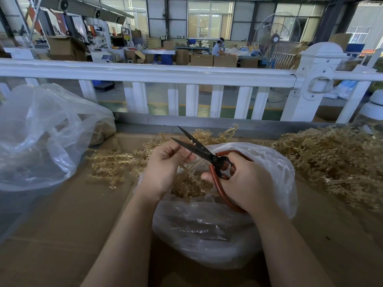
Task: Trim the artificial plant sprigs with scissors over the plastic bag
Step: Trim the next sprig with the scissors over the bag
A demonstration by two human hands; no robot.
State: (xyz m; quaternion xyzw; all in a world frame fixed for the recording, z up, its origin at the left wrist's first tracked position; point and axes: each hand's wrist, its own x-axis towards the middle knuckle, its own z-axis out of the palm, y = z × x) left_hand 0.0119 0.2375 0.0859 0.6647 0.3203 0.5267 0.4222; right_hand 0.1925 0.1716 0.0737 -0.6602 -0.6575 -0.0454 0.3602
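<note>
Head-camera view: the main danger is to the left hand. Its fingers are pinched closed on a thin pale-gold plastic sprig, and its fingertips sit just beside the parted black blades of the red-handled scissors. If the blades close before the sprig is fed between them, they could nip a finger. A second risk is cuttings missing the bag: the blade tips reach past the far rim of the clear crumpled plastic bag, so a piece cut near the tips would likely drop on the brown cardboard work surface. The right hand is curled shut through the scissor loops, holding them over the bag's mouth.

The sprig looks stiff and twiggy, with short side stubs, and hangs from the left hand down into the bag, where trimmed gold scraps have gathered. More gold sprigs lie loose on the left, and a large tangled heap sits on the right.
</note>
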